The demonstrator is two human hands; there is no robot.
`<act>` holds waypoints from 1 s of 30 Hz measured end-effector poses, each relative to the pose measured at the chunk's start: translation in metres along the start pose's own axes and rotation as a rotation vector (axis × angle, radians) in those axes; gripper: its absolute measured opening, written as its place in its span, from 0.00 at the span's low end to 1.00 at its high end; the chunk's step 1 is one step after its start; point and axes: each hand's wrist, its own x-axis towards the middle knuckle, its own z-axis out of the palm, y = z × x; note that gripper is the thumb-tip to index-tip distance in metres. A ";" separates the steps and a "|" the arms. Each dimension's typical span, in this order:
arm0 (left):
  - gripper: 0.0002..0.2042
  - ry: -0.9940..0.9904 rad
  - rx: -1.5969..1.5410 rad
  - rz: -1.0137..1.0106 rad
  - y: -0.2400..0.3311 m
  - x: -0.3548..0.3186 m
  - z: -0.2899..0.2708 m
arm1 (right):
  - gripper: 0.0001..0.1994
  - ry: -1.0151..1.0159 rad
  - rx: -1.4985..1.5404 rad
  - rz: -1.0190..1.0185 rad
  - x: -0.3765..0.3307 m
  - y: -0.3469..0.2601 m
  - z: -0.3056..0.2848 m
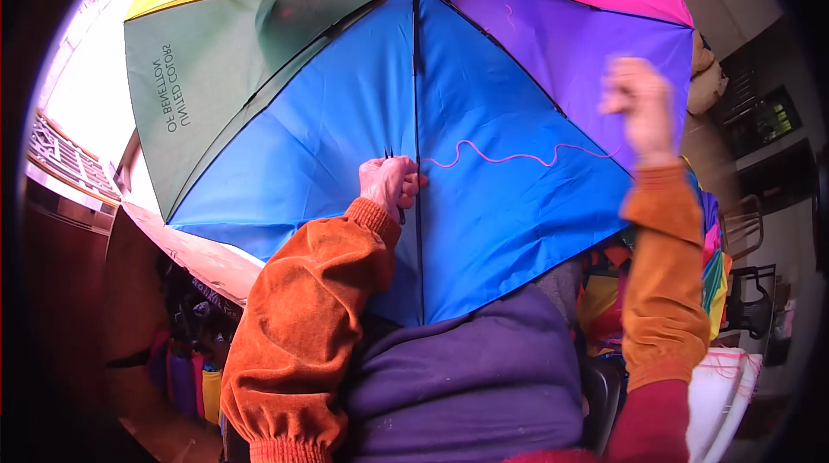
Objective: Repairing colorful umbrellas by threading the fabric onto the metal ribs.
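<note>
My left hand [390, 185] is closed tight, pinching a rib [418, 230] of the open rainbow umbrella [484, 169] against the blue panel. My right hand [637, 100] is raised and blurred, fingers pinched on a pink thread [509, 156] that runs wavy across the blue fabric to the rib. The umbrella fills the view, held over my purple lap [466, 377]. Bright fabrics [710, 247] and chairs [749, 290] lie right, folded umbrellas [186, 372] low left.

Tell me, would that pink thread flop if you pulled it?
Probably floppy: the pink thread lies in loose waves across the blue panel between the left hand and the raised right hand. It looks very thin, so likely light, and might snap under a hard tug.
</note>
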 end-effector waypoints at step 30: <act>0.06 0.125 -0.224 -0.053 0.000 -0.001 0.002 | 0.03 -0.597 -0.779 -0.127 -0.065 0.123 0.153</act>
